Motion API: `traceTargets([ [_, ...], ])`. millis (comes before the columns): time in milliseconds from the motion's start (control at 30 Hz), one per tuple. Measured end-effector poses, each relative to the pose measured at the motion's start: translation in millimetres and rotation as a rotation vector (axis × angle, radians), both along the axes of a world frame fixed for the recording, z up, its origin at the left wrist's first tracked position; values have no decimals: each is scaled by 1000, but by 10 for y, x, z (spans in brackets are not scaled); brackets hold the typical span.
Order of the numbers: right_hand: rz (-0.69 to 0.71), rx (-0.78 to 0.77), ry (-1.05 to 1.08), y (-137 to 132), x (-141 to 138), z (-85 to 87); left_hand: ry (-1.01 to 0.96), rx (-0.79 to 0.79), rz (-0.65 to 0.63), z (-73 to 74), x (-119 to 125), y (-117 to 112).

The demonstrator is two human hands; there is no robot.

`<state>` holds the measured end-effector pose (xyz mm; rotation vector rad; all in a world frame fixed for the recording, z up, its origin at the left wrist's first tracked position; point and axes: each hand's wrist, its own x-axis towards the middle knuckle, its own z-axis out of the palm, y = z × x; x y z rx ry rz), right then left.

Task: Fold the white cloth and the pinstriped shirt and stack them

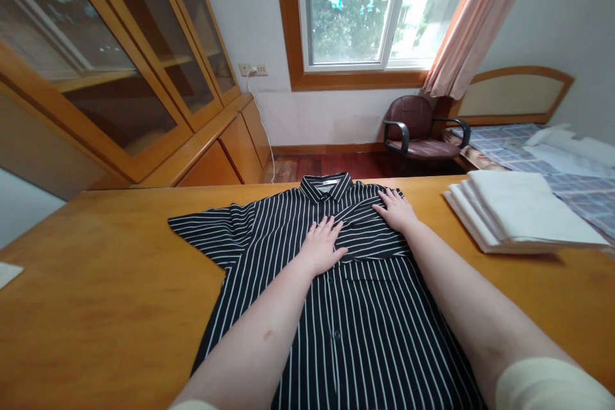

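A black shirt with white stripes (269,256) lies front side up on the wooden table, its collar pointing toward the window. The sleeve on the left is spread out flat. On the right, the sleeve is folded inward across the chest, its hem edge lying near the chest buttons. My left hand (321,246) rests flat on the middle of the chest, fingers spread. Near the right shoulder, my right hand (396,210) lies on the folded part, its fingers also apart. Neither hand grips the cloth. The shirt's lower hem is out of view.
A stack of folded white cloth-like sheets (523,211) sits at the table's right. Beyond the table (120,307) stand an armchair (418,128) and a bed (509,141). A glass-door cabinet (158,45) lines the left wall. A white item (8,273) lies at the left edge.
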<state>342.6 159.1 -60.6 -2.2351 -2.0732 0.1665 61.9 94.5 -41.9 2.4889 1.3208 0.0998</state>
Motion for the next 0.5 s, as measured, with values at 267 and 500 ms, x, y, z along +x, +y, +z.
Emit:
traceTargets([
  [267,-155,26,52,-104,-280,374,-69,4,53,-83,-2,32],
  [500,17,93,670,-514,-1231,345,-377,47,263,-144,3,78],
])
